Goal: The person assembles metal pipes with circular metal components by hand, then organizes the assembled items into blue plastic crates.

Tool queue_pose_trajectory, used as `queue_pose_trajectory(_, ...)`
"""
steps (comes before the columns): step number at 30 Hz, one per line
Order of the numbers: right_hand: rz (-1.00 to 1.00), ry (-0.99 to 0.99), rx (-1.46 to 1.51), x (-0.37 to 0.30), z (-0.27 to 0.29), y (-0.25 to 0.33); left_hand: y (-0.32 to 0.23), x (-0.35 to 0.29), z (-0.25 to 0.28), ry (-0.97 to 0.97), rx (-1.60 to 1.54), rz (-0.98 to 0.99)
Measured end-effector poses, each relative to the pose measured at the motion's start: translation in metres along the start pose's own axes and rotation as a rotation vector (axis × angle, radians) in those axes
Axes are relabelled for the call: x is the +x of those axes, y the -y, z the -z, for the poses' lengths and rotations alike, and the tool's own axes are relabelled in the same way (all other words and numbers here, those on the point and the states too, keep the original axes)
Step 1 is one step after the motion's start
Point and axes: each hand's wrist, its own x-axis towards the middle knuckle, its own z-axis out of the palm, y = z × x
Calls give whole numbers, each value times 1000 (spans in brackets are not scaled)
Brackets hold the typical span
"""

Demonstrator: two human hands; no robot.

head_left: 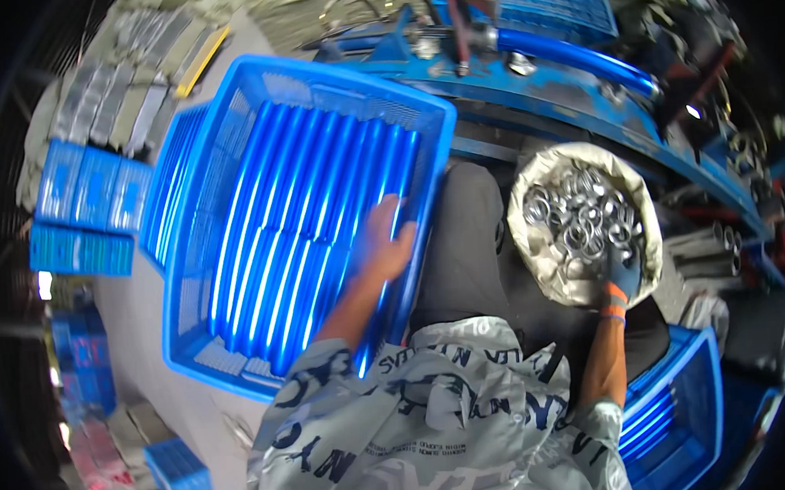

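beside grey floor (140,334), blue tubes (313,174) point forward, axes slightly rightward.

Light is bright and even at the centre, its direction hard to tell. Sharp white glare streaks the blue tubes (283,175) toward nine o'clock and the glossy tube (569,48) at one o'clock. The metal rings (587,226) at three o'clock glint in small points, while shadow gathers under the workbench (536,95) toward one o'clock. Small patches at nine o'clock burn out to white. Motion blur smears the left hand (382,241) at the centre; the right hand (625,273), toward three o'clock, looks soft too. The fisheye lens bows the workbench, and detail softens outward into a black rim, darkest around ten and two o'clock.
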Motion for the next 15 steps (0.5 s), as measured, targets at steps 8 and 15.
queue_pose_trajectory(8,90,21,-91,9,-10,26,268,-135,299,28,802,1081)
queue_pose_trajectory(15,-264,165,200,-16,-21,76,292,-143,367,401,683,1298)
